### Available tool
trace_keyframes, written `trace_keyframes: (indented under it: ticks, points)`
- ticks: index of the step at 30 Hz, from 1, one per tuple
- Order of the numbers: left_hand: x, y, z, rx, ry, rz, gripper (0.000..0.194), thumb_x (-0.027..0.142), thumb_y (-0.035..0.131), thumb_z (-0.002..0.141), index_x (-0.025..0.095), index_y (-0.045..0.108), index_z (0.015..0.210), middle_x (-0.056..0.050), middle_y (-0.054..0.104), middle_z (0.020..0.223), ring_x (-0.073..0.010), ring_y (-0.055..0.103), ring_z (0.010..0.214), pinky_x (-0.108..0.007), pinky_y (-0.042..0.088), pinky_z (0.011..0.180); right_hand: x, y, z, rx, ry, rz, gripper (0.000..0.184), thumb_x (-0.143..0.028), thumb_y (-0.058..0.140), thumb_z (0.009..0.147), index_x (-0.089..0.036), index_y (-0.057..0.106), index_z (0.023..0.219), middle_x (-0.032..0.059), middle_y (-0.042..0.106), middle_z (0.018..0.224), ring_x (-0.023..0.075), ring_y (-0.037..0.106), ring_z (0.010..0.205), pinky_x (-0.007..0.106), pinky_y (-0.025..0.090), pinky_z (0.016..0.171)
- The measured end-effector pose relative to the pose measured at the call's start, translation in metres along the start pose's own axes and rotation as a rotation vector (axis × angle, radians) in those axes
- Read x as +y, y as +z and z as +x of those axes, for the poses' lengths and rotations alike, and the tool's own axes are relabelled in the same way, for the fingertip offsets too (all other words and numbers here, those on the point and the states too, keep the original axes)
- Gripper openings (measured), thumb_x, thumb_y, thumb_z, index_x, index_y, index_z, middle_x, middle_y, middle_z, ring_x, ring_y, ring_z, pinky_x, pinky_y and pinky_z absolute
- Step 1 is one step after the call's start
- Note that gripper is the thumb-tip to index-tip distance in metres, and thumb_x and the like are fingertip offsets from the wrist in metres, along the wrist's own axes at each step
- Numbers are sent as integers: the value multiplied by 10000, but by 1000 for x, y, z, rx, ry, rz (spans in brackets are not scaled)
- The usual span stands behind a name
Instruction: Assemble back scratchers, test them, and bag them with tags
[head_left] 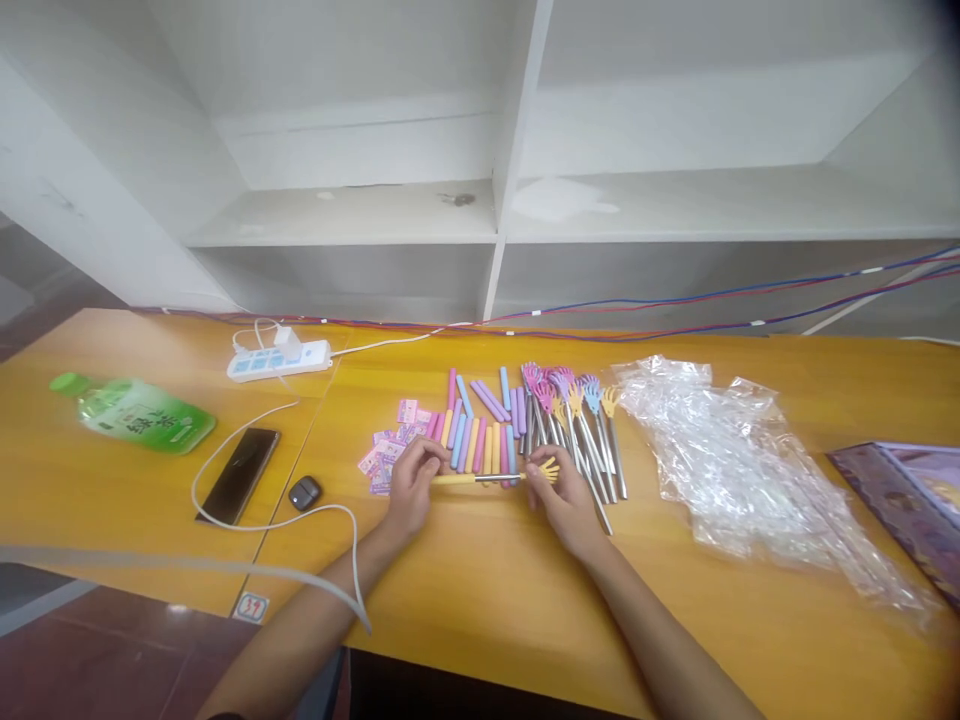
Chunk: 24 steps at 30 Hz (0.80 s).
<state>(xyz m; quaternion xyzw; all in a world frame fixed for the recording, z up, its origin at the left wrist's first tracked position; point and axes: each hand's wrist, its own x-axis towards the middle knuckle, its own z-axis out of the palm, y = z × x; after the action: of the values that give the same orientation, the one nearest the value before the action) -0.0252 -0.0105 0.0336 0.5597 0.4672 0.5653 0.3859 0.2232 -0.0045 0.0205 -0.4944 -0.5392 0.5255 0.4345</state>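
My left hand pinches the yellow handle end of a small back scratcher that lies crosswise on the yellow table. At its claw-shaped yellow head, my right hand grips the other end. Just beyond my hands lies a row of pastel foam sleeves in pink, blue, purple and yellow. To their right is a bunch of metal scratchers with coloured claw heads. Small pink and purple paper labels lie left of the sleeves.
Crumpled clear plastic bags spread to the right, beside a purple box. On the left are a green bottle on its side, a black phone, a small black object, a power strip and a white cable.
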Motion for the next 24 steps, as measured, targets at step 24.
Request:
trace_keyframes:
  ticks: [24]
  points:
    - [70, 19, -26, -575, 358, 1303, 132, 232, 576, 995, 146, 675, 978, -115, 720, 937, -278, 712, 884, -356, 540, 728, -53, 37, -18, -86, -766, -1490, 187, -61, 580, 871, -183, 602, 731, 49, 644, 664, 163, 543, 574, 304, 285, 618]
